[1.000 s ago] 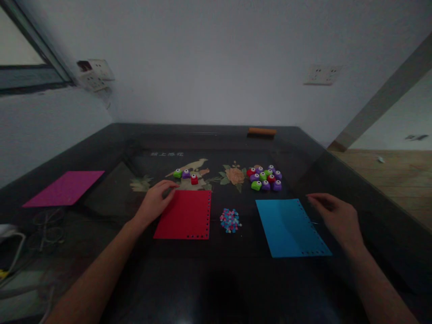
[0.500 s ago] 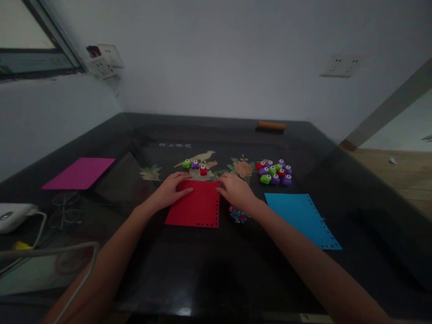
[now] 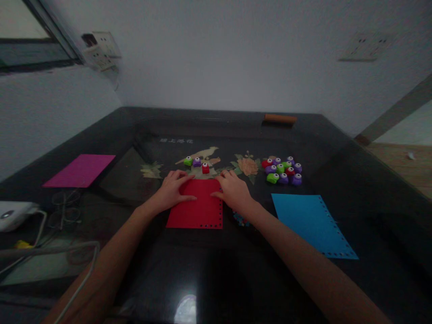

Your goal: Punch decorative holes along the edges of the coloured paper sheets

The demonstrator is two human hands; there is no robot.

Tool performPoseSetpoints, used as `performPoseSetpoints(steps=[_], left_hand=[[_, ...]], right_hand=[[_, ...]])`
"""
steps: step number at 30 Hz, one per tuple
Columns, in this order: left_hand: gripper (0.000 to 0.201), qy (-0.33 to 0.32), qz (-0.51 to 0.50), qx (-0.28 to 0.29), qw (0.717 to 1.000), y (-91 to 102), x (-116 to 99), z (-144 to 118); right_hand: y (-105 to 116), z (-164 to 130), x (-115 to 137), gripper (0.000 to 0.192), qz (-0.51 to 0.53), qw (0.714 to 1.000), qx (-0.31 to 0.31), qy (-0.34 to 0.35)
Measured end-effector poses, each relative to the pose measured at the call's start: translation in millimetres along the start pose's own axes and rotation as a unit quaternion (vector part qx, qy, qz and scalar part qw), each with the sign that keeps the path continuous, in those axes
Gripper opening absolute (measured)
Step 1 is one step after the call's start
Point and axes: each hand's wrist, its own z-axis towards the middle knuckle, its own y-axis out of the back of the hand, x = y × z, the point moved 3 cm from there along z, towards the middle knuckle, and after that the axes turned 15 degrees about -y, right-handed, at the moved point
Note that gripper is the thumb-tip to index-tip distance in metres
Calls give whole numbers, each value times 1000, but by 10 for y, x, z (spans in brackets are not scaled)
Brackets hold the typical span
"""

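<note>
A red sheet of paper (image 3: pixel 194 213) lies flat in front of me, with small dark holes along its right and bottom edges. My left hand (image 3: pixel 173 191) rests on its upper left corner, thumb stretched over the sheet and fingers apart from it. At the upper right corner is my right hand (image 3: pixel 233 189), thumb reaching onto the paper and fingers extended, some partly hidden. Small coloured bits (image 3: pixel 240 219) are heaped beside the sheet, partly covered by my right wrist. Beyond the far edge stand a red one-eyed figure (image 3: pixel 205 168), a purple one (image 3: pixel 196 162) and a green one (image 3: pixel 188 161).
Several more one-eyed figures (image 3: pixel 280 168) cluster at the right. A blue sheet (image 3: pixel 308 220) with edge holes lies beside my right forearm. A magenta sheet (image 3: pixel 83 171), a white device (image 3: pixel 16 216) and cables are at the left. A brown roll (image 3: pixel 279 119) lies at the back.
The view has shifted slightly. Both hands stay at the red sheet's upper corners; the right thumb lies a little further over the paper, and more of the bits' heap is covered.
</note>
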Motion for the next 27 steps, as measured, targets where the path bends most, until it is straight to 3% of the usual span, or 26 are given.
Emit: performPoseSetpoints(steps=[7, 12, 22, 27], left_hand=[[67, -10, -20, -17, 1000, 37, -34, 5], [64, -8, -40, -23, 999, 71, -65, 16], [52, -17, -61, -73, 995, 110, -97, 30], [48, 81, -151, -169, 971, 210, -59, 26]], right_hand=[[100, 4, -7, 24, 34, 999, -21, -36], [93, 56, -68, 8, 98, 992, -3, -80], [0, 105, -91, 12, 221, 965, 96, -106], [-37, 110, -92, 10, 292, 939, 137, -116]])
